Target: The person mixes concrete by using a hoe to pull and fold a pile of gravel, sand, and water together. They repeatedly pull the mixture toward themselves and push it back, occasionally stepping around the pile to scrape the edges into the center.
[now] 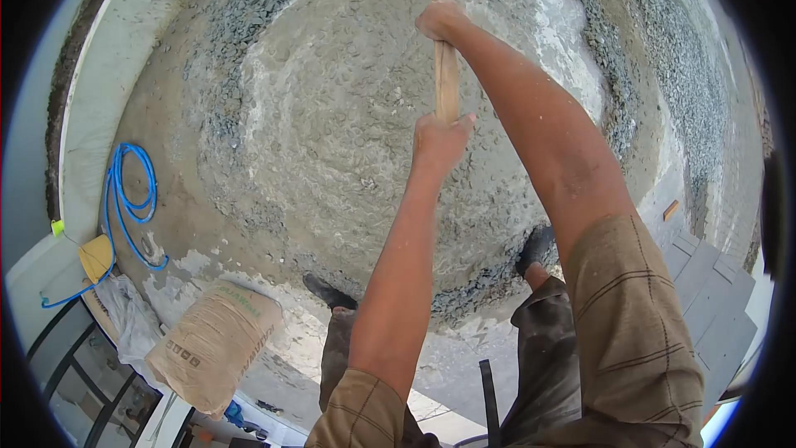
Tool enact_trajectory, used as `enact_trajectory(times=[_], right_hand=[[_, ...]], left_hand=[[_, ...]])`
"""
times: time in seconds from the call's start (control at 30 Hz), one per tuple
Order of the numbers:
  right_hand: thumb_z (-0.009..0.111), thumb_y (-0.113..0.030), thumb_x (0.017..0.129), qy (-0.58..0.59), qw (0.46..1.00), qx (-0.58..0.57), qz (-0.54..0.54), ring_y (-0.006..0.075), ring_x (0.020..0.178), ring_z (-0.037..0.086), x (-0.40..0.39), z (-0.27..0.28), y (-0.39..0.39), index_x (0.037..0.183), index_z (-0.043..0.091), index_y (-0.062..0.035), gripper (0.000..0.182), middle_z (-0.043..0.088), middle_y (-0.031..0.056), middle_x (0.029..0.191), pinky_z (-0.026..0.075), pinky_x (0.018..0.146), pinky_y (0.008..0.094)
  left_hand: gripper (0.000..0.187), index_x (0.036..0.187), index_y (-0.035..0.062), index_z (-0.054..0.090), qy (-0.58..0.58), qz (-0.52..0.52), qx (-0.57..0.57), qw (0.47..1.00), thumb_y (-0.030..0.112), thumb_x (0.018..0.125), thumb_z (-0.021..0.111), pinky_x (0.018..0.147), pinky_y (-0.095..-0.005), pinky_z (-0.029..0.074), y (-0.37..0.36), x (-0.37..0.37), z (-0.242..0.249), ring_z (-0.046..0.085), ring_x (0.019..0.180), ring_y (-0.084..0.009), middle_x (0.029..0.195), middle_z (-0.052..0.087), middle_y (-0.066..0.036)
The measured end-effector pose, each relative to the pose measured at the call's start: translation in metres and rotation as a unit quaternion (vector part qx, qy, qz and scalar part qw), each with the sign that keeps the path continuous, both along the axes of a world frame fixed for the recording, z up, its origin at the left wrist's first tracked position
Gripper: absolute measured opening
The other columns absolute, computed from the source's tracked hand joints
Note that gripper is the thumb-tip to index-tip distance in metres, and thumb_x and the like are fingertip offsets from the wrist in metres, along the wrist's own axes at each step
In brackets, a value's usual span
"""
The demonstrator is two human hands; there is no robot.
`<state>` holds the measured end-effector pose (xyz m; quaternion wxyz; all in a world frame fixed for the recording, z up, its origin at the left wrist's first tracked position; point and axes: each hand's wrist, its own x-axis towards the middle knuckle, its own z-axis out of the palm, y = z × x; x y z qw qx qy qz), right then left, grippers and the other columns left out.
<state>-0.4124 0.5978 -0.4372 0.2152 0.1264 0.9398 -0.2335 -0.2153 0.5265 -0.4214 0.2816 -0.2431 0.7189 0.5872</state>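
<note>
A long wooden tool handle (446,83) runs from the top edge of the view down toward me. My right hand (439,17) grips it high up, arm stretched forward. My left hand (439,141) grips the lower end of the handle. Under the handle lies a wide round heap of wet grey concrete mix (348,124) with gravel through it. The tool's head is out of view past the top edge. My two dark boots (330,292) stand at the near rim of the heap.
Loose gravel (249,0) rings the heap. A tan cement bag (215,340) lies at lower left beside white sacks. A coiled blue hose (128,199) lies at left by a pale curb (99,99). Grey boards (713,299) lie at right.
</note>
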Motion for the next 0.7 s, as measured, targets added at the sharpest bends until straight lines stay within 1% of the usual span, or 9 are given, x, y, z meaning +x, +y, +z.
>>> enact_trajectory(times=[0.03,0.13,0.23,0.3,0.37,0.4,0.5,0.57,0.7], right_hand=[[0.061,-0.021,0.082,-0.012,1.0,-0.007,0.0,0.0398,0.112,0.062,0.002,0.004,-0.016,0.151,-0.011,0.0013,0.102,0.061,0.0299,0.12,0.05,0.094,0.0417],[0.061,-0.016,0.082,-0.008,1.0,-0.012,-0.014,0.0383,0.114,0.061,0.028,0.016,-0.034,0.153,-0.007,-0.0014,0.1,0.059,0.0284,0.125,0.05,0.096,0.041],[0.062,-0.017,0.081,-0.039,0.998,-0.04,-0.027,0.0383,0.121,0.057,0.057,0.026,-0.048,0.152,-0.008,-0.0004,0.102,0.055,0.0307,0.13,0.044,0.104,0.0399],[0.063,-0.013,0.082,-0.021,0.996,-0.066,-0.053,0.0392,0.103,0.066,0.084,0.02,-0.055,0.15,0.001,-0.0007,0.093,0.058,0.0295,0.123,0.055,0.087,0.0452],[0.066,-0.01,0.083,-0.116,0.939,-0.26,-0.192,0.0317,0.071,0.068,0.123,0.048,-0.065,0.142,0.013,0.0004,0.08,0.062,0.0226,0.1,0.058,0.055,0.0455],[0.064,-0.005,0.083,-0.094,0.922,-0.296,-0.23,0.0228,0.052,0.061,0.153,0.049,-0.07,0.13,0.021,-0.0003,0.064,0.057,0.0172,0.087,0.052,0.037,0.0403],[0.064,-0.009,0.081,-0.123,0.926,-0.289,-0.212,0.0227,0.053,0.06,0.264,0.003,-0.064,0.112,0.041,0.0043,0.04,0.058,0.0172,0.081,0.05,0.042,0.0368],[0.066,-0.01,0.081,-0.121,0.876,-0.34,-0.321,0.0205,0.051,0.057,0.339,0.034,-0.071,0.108,0.044,0.0014,0.037,0.054,0.0095,0.073,0.046,0.042,0.0345],[0.069,-0.01,0.081,-0.13,0.884,-0.317,-0.318,0.014,0.049,0.054,0.475,0.024,-0.07,0.099,0.048,-0.0002,0.029,0.054,0.005,0.066,0.043,0.042,0.0301]], left_hand=[[0.039,0.071,-0.0027,0.06,0.014,0.018,0.003,1.0,0.031,0.082,0.074,0.049,-0.0374,0.044,-0.012,0.016,0.008,0.053,0.05,-0.0178,0.056,0.055,-0.006],[0.035,0.073,-0.0026,0.059,0.008,-0.008,-0.062,0.998,0.027,0.083,0.074,0.049,-0.0365,0.043,-0.039,0.071,0.047,0.052,0.051,-0.017,0.057,0.055,-0.007],[0.038,0.091,-0.0069,0.066,-0.063,-0.028,-0.045,0.997,0.029,0.082,0.074,0.069,-0.0432,0.051,-0.06,0.12,0.09,0.068,0.075,-0.0363,0.077,0.067,-0.024],[0.038,0.092,-0.0066,0.066,-0.1,-0.038,-0.041,0.993,0.029,0.081,0.074,0.068,-0.0437,0.051,-0.071,0.155,0.127,0.067,0.076,-0.0381,0.077,0.067,-0.025],[0.041,0.091,-0.0069,0.066,-0.102,-0.062,-0.076,0.99,0.032,0.082,0.074,0.07,-0.0452,0.052,-0.085,0.203,0.147,0.068,0.078,-0.0405,0.079,0.067,-0.027],[0.042,0.092,-0.0065,0.066,-0.102,-0.075,-0.101,0.987,0.033,0.082,0.073,0.071,-0.0461,0.052,-0.091,0.232,0.151,0.067,0.081,-0.0417,0.081,0.067,-0.028],[0.043,0.096,-0.0035,0.067,-0.157,-0.11,-0.153,0.969,0.037,0.082,0.072,0.075,-0.0486,0.053,-0.09,0.326,0.157,0.067,0.088,-0.044,0.089,0.067,-0.03],[0.041,0.099,-0.0005,0.067,-0.124,-0.113,-0.195,0.966,0.036,0.081,0.073,0.077,-0.0491,0.053,-0.089,0.404,0.135,0.066,0.089,-0.0439,0.09,0.068,-0.027],[0.045,0.1,-0.0013,0.066,-0.236,-0.173,-0.173,0.941,0.035,0.076,0.077,0.079,-0.0479,0.053,-0.087,0.512,0.099,0.068,0.09,-0.0408,0.092,0.069,-0.024]])
